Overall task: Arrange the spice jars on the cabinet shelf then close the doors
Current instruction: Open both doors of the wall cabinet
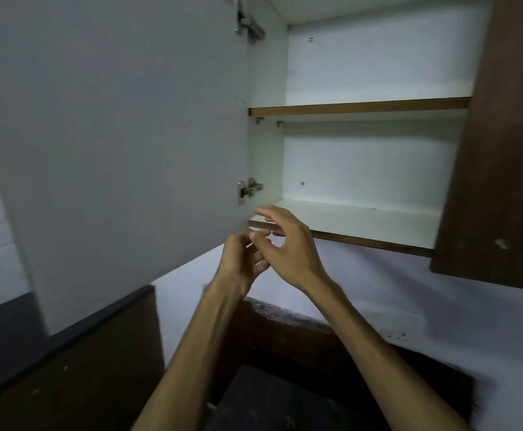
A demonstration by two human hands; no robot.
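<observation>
A wall cabinet stands open in front of me, its left door (pixel 114 135) swung wide toward me and showing its pale inner face. The right door (pixel 502 144) is dark brown and covers the cabinet's right part. Inside, the bottom shelf (pixel 362 222) and the upper shelf (pixel 359 106) carry nothing that I can see. No spice jars are in view. My left hand (pixel 241 262) and my right hand (pixel 288 244) hover close together just below the front left corner of the bottom shelf, fingers loosely bent, holding nothing.
Two metal hinges (pixel 249 188) sit on the left door's edge. Below the cabinet runs a white wall with a socket (pixel 397 335). A dark counter (pixel 285 399) lies beneath my arms, and a dark brown panel (pixel 67 368) stands at lower left.
</observation>
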